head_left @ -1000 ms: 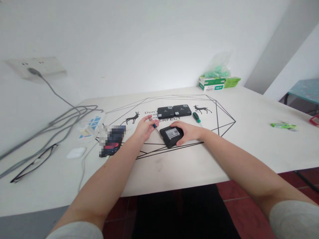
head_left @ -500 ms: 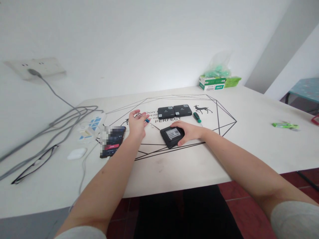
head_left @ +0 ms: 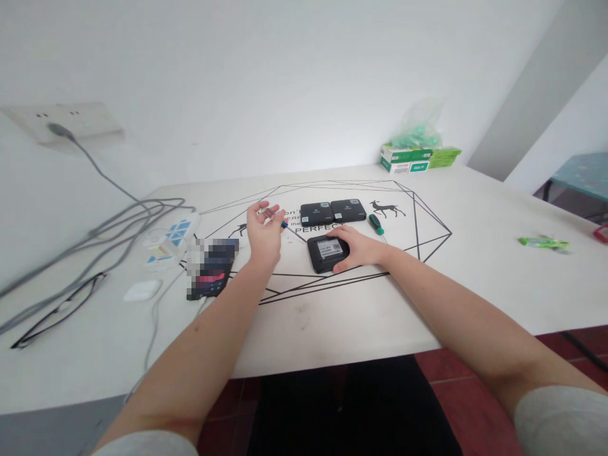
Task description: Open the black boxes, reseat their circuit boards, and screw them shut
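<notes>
My left hand [head_left: 265, 234] is closed around a screwdriver [head_left: 284, 224] with a clear and blue handle. Its thin metal shaft points right, and the tip meets the upper left corner of a black box [head_left: 315, 255]. This flat, square box has a white printed label facing up. My right hand [head_left: 356, 247] grips the box along its right side, with fingers at the back edge and thumb at the front. Just behind, two similar black boxes [head_left: 316, 215] lie side by side. A green-handled screwdriver [head_left: 375, 223] rests to the right of them.
Left of my left arm lie a phone [head_left: 213, 269], a white case [head_left: 142, 290], eyeglasses [head_left: 59, 310], a power strip [head_left: 183, 231] and grey cables [head_left: 111, 250]. Green and white boxes [head_left: 403, 155] stand against the wall. A green packet [head_left: 544, 243] is at the right.
The labelled box has turned slightly under my right hand and its near edge has shifted back. My left hand has rolled a little around the screwdriver. The view has shifted slightly.
</notes>
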The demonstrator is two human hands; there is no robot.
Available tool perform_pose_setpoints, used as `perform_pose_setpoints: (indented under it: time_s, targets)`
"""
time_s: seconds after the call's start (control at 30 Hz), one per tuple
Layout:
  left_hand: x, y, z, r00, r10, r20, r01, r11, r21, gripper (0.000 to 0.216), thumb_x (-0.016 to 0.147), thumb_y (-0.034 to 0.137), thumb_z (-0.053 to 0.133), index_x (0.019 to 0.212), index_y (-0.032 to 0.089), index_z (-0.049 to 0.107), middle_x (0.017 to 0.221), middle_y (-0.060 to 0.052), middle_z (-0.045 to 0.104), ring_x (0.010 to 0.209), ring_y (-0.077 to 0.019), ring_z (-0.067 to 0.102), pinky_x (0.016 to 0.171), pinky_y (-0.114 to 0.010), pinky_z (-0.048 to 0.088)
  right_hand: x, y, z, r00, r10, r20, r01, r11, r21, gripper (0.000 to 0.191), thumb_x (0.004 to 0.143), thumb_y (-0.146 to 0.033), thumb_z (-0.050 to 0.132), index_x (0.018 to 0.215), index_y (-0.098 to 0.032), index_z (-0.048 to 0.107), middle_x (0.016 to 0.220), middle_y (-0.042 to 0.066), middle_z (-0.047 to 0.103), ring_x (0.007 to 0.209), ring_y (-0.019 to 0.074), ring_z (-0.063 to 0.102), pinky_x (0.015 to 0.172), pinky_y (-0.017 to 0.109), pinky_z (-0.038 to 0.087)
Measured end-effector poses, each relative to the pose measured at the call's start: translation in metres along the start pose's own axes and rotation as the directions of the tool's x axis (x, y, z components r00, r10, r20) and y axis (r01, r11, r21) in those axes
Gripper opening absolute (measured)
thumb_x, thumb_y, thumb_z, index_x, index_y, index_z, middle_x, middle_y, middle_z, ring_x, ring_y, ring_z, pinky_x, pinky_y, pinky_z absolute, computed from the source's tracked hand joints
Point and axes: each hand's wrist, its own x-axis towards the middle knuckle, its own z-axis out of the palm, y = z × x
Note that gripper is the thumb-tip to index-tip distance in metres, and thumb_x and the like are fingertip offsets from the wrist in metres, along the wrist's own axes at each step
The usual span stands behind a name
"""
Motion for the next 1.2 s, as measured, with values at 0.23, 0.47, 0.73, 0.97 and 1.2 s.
perform_pose_setpoints:
  time_s: [0.23, 0.47, 0.73, 0.97, 1.2]
  targets:
    - [-0.007, 0.000, 0.004, 0.997, 0.036, 0.062, -0.038, 0.999, 0.019, 0.044, 0.082, 0.021, 0.083, 0.115, 0.028, 0.055, 0.114, -0.004, 0.073, 0.092, -0.0177, 0.078, 0.079, -0.029, 0.063, -0.001, -0.002, -0.001, 1.000, 0.005, 0.000, -0.005, 1.000, 0.000, 0.105, 0.063, -0.066, 0.095, 0.150, -0.022, 0.057, 0.147, 0.017, 0.054, 0.144, 0.0396, 0.052, 0.128, 0.060, 0.038]
    - [-0.009, 0.001, 0.003, 0.986, 0.139, 0.094, -0.144, 0.988, 0.056, 0.042, 0.084, 0.021, 0.082, 0.118, 0.026, 0.058, 0.113, -0.007, 0.071, 0.099, -0.0208, 0.077, 0.081, -0.031, 0.065, 0.002, -0.001, 0.000, 1.000, 0.024, 0.003, -0.024, 1.000, 0.005, 0.107, 0.062, -0.064, 0.096, 0.151, -0.019, 0.057, 0.150, 0.018, 0.053, 0.146, 0.0395, 0.051, 0.129, 0.057, 0.037]
    - [-0.011, -0.006, 0.002, 0.958, 0.232, 0.168, -0.258, 0.953, 0.157, 0.035, 0.087, 0.023, 0.082, 0.116, 0.024, 0.064, 0.117, -0.008, 0.073, 0.106, -0.0207, 0.076, 0.092, -0.033, 0.064, 0.001, -0.001, 0.000, 1.000, 0.022, -0.004, -0.022, 1.000, -0.001, 0.107, 0.062, -0.065, 0.096, 0.151, -0.020, 0.057, 0.148, 0.018, 0.054, 0.146, 0.0396, 0.050, 0.129, 0.059, 0.037]
    - [-0.007, -0.005, 0.000, 0.948, 0.289, 0.133, -0.305, 0.943, 0.130, 0.040, 0.089, 0.029, 0.083, 0.122, 0.026, 0.060, 0.120, -0.010, 0.072, 0.109, -0.0244, 0.077, 0.090, -0.037, 0.065, 0.001, 0.000, 0.001, 1.000, -0.005, -0.010, 0.005, 1.000, -0.005, 0.105, 0.063, -0.065, 0.095, 0.150, -0.021, 0.057, 0.149, 0.018, 0.055, 0.143, 0.0400, 0.053, 0.127, 0.061, 0.039]
    - [-0.013, -0.011, 0.003, 0.939, 0.293, 0.182, -0.322, 0.933, 0.158, 0.038, 0.089, 0.033, 0.084, 0.119, 0.025, 0.063, 0.117, -0.008, 0.072, 0.113, -0.0229, 0.076, 0.095, -0.037, 0.065, 0.001, -0.002, 0.000, 1.000, 0.013, -0.006, -0.013, 1.000, -0.009, 0.106, 0.063, -0.066, 0.095, 0.150, -0.020, 0.057, 0.148, 0.018, 0.054, 0.143, 0.0401, 0.052, 0.126, 0.062, 0.039]
